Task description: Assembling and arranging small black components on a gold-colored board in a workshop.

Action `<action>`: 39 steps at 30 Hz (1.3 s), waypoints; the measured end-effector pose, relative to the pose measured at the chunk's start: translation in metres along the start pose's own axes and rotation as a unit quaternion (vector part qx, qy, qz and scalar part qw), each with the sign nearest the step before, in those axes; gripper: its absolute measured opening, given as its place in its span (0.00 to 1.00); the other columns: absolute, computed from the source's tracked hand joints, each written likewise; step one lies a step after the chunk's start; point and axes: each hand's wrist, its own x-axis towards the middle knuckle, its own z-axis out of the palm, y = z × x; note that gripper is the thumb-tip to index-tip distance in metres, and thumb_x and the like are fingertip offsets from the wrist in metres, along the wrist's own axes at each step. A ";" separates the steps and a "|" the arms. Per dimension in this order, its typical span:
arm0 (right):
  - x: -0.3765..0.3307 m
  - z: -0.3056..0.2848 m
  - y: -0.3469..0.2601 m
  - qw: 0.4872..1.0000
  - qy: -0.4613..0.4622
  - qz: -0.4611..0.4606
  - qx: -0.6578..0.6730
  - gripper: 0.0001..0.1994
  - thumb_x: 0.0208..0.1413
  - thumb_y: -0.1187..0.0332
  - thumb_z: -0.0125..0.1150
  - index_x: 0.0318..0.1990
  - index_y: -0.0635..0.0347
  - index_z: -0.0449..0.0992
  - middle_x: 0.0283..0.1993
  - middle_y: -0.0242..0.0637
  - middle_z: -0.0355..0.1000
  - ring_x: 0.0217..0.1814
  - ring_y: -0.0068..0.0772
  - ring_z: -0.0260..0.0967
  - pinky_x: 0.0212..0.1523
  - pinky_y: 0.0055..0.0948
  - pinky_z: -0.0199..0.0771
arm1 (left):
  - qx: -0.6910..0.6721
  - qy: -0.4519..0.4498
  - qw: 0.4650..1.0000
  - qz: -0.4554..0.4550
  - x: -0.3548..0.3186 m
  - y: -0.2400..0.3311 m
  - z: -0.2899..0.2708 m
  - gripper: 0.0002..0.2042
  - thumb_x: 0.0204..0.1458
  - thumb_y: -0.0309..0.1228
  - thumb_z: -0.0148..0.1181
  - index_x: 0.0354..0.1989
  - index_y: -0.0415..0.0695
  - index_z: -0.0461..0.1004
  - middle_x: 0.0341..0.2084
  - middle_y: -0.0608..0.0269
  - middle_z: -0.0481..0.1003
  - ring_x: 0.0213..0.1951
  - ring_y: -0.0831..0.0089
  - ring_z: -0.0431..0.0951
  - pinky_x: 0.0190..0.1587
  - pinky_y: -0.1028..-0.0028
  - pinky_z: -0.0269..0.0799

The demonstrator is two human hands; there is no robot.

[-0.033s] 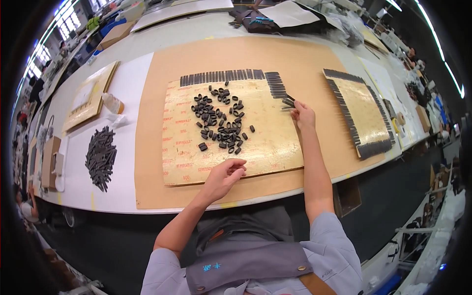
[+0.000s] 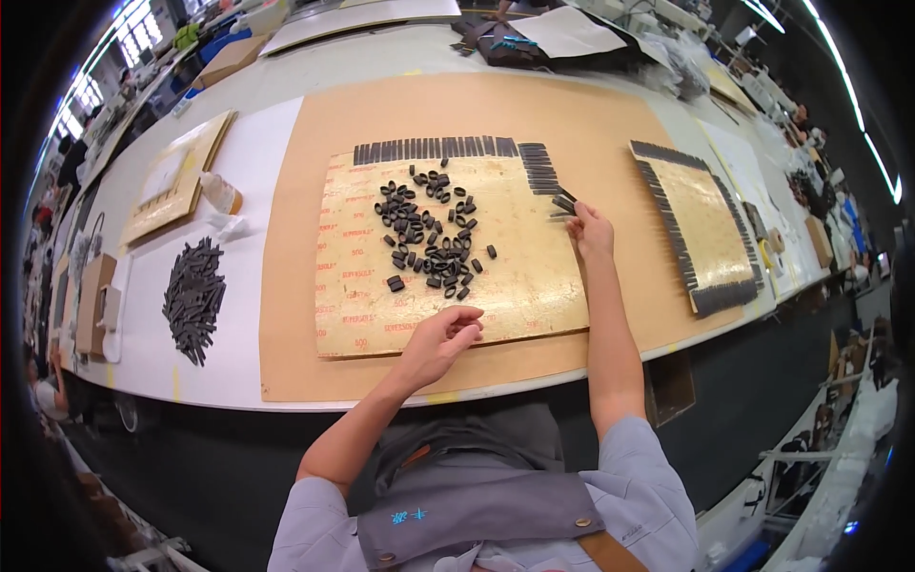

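My right hand [image 2: 593,231] is at the right edge of a yellowish board [image 2: 534,276], its thumb and fingers pinching a short black strip [image 2: 566,201] just below a column of such strips [image 2: 540,167] laid side by side along that edge. Another row of black strips [image 2: 434,148] lines the board's far edge. My left hand [image 2: 443,341] hovers by the board's near edge, fingers loosely bent, thumb apart, nothing visible in it. Between the hands and the far row lie many loose black loops [image 2: 448,255], scattered in a heap on the board.
A pile of black strips [image 2: 193,300] lies on white paper at the left, near a bottle [image 2: 219,194] and another board [image 2: 176,181]. On the right is a board [image 2: 701,229] edged with black strips. Brown paper [image 2: 400,110] covers the table's middle. Dark material [image 2: 515,43] lies at the back.
The whole view has shifted slightly. Both hands look nearly still, the right one still pinching the strip by the board's right edge.
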 end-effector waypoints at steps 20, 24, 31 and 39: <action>-0.001 0.037 -0.042 0.904 0.015 -0.172 -0.391 0.13 0.51 0.65 0.62 0.34 0.69 0.76 0.26 0.34 0.72 0.21 0.19 0.66 0.20 0.19 0.65 | -0.405 0.042 0.913 -0.015 0.112 0.011 0.010 0.15 0.63 0.38 0.41 0.48 0.37 0.63 0.17 0.73 0.54 0.17 0.81 0.56 0.24 0.77 0.65; 0.046 0.029 -0.022 0.946 -0.046 -0.005 -0.320 0.11 0.50 0.69 0.63 0.36 0.69 0.76 0.22 0.31 0.71 0.18 0.18 0.63 0.17 0.17 0.62 | -0.414 -0.023 0.910 -0.023 0.107 0.005 0.007 0.17 0.63 0.40 0.41 0.47 0.36 0.64 0.17 0.73 0.53 0.16 0.82 0.55 0.20 0.80 0.57; 0.054 0.033 -0.001 0.947 -0.027 -0.133 -0.292 0.05 0.51 0.74 0.61 0.32 0.67 0.74 0.20 0.29 0.68 0.17 0.17 0.61 0.16 0.17 0.61 | -0.425 0.003 0.905 -0.029 0.110 0.003 0.008 0.17 0.63 0.39 0.42 0.47 0.35 0.64 0.17 0.73 0.54 0.18 0.82 0.55 0.22 0.79 0.58; -0.075 0.073 -0.023 0.934 -0.159 -0.217 -0.236 0.02 0.52 0.79 0.59 0.33 0.65 0.72 0.27 0.31 0.69 0.26 0.19 0.66 0.29 0.19 0.70 | -0.465 0.013 0.884 -0.049 0.111 0.005 0.008 0.27 0.58 0.52 0.47 0.47 0.35 0.62 0.16 0.74 0.51 0.15 0.83 0.50 0.17 0.80 0.51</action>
